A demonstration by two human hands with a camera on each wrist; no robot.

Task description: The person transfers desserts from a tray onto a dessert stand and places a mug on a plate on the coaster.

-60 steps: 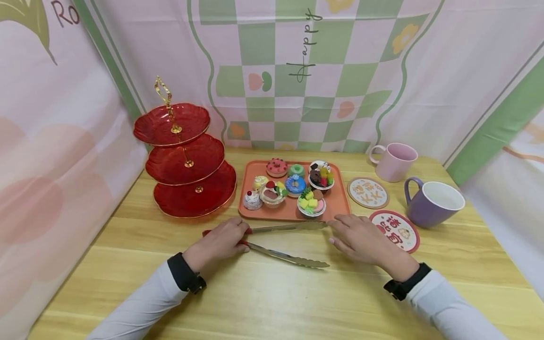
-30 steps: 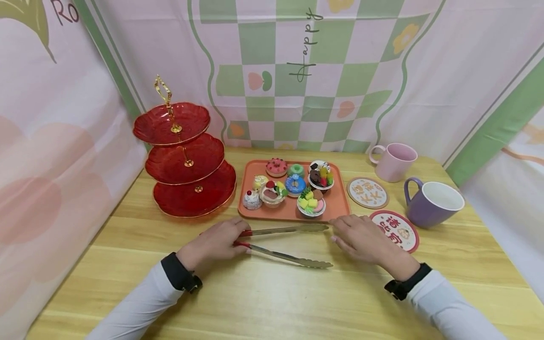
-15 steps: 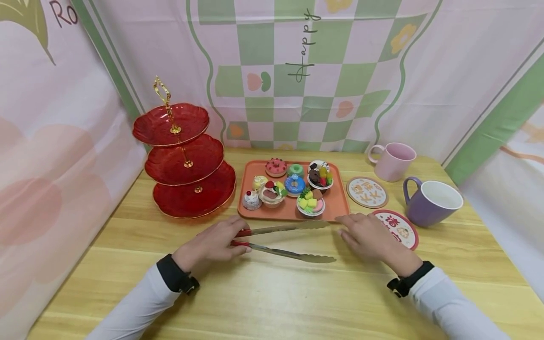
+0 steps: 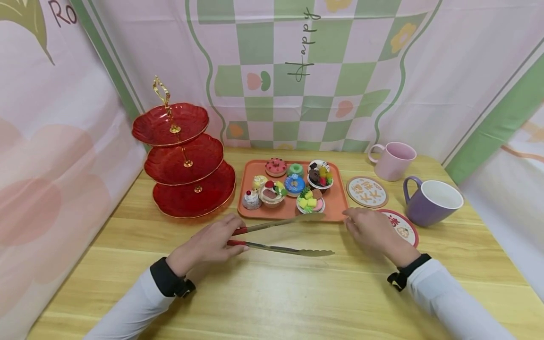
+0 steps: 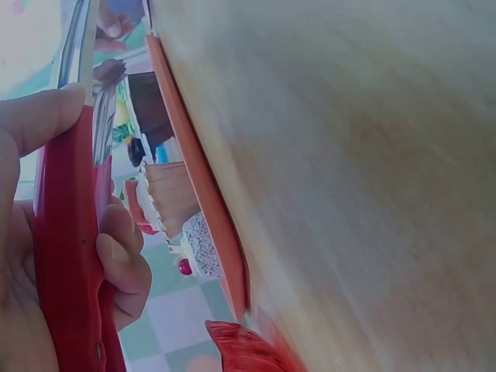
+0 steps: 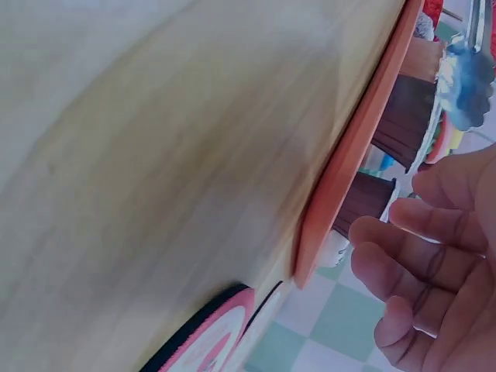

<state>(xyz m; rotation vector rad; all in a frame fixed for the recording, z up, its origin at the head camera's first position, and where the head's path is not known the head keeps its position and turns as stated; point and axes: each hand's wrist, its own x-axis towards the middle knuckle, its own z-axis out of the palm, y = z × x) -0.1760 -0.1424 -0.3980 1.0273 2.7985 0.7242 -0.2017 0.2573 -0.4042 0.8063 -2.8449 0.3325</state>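
Observation:
My left hand grips metal tongs by their red handles, thumb on one arm and fingers on the other. The tongs' arms stand spread, with scalloped tips pointing right; the upper tip overlaps the tray's front edge in the head view. My right hand hovers by the front right corner of the orange tray, its fingers loosely bent and holding nothing in the right wrist view. On the tray are a pink donut, a blue donut, a fruit cupcake, a chocolate cupcake and other small pastries.
A red three-tier stand with a gold handle rises left of the tray. To the right are a pink mug, a purple mug, a tan-edged coaster and a red-rimmed coaster, partly covered by my right hand. A patterned cloth hangs behind.
The tongs' tips have risen toward the tray in the head view, while my left hand has shifted slightly left. My right hand has drawn away from the tips to the right.

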